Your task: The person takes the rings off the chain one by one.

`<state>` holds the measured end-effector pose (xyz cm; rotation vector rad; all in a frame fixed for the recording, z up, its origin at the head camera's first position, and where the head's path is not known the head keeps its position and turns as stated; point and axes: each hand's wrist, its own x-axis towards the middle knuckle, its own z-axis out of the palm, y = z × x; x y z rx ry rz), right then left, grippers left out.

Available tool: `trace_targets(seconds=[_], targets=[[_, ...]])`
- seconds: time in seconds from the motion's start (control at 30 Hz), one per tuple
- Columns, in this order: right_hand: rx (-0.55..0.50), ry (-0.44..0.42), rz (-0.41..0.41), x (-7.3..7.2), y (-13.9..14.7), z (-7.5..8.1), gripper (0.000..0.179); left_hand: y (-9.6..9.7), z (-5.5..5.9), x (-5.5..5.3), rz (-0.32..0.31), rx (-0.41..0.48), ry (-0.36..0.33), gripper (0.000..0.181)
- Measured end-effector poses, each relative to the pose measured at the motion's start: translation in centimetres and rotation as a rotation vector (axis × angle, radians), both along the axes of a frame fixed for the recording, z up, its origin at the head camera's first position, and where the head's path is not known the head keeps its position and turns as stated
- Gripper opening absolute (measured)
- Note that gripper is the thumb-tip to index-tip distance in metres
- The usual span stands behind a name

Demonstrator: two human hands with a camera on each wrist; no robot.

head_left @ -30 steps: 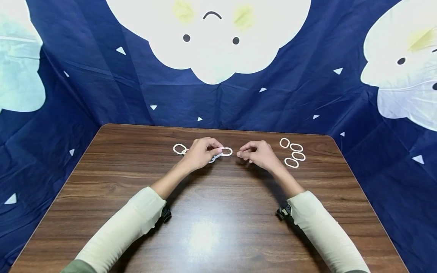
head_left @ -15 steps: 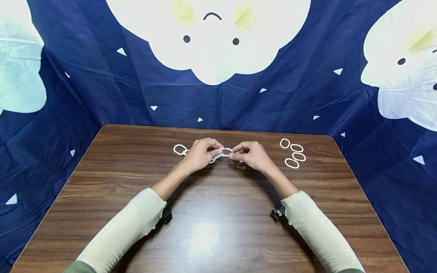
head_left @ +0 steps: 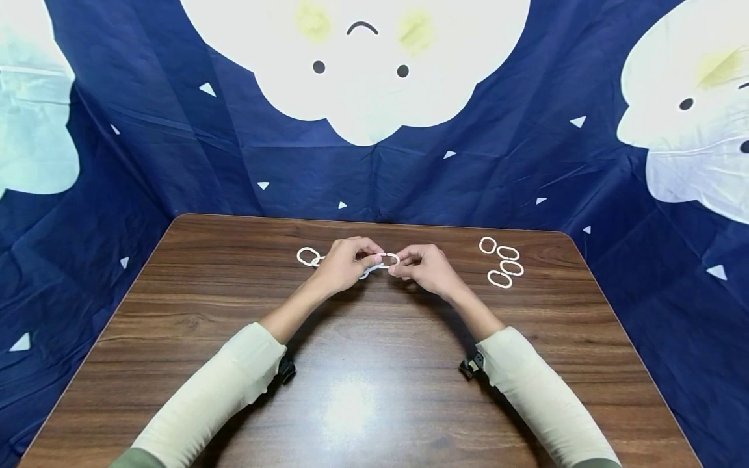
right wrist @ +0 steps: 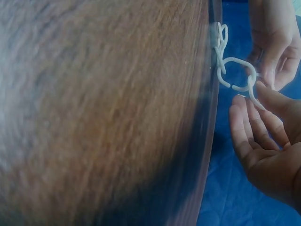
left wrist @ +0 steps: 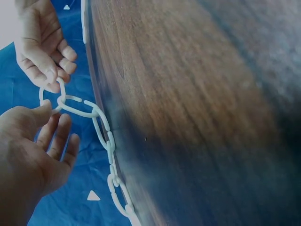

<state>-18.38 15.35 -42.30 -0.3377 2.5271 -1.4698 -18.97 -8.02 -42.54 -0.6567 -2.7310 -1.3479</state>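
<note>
White plastic oval links form a chain (left wrist: pixel 96 112), each with a small gap in its side. At the back middle of the table, my left hand (head_left: pixel 345 265) pinches the link (head_left: pixel 391 255) at the chain's right end between thumb and fingers. From the other side my right hand (head_left: pixel 432 268) pinches the right end of this same link. Both hands meet at this end link (left wrist: pixel 62 89) in the left wrist view, and the chain trails away from it. In the head view my left hand hides the middle of the chain; its far-left link (head_left: pixel 298 255) shows beyond the hand.
Several loose white links (head_left: pixel 508 247) lie on the brown wooden table (head_left: pixel 374 338), right of my right hand. Behind the table's back edge hangs a blue curtain (head_left: pixel 374 185) with white clouds. Dark wrist cameras (head_left: pixel 285 370) sit below both sleeves.
My right hand has moved left, from just beside the end link onto its right end, and now pinches it. The left hand stays in place with its grip on the link.
</note>
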Motion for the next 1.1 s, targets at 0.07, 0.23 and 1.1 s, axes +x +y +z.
trace_targets(seconds=[0.07,0.23,1.1], targets=[[-0.005,-0.009,0.000,-0.1,-0.1,-0.2,0.020,0.0,0.0,0.0,0.001,0.000,0.000,0.010],[-0.033,-0.015,-0.006,-0.1,-0.3,-0.4,0.017,0.0,0.0,0.1,0.003,0.003,-0.001,0.010],[-0.109,0.004,0.000,0.0,-0.4,-0.2,0.014,-1.1,0.3,0.1,-0.032,-0.051,-0.025,0.015]])
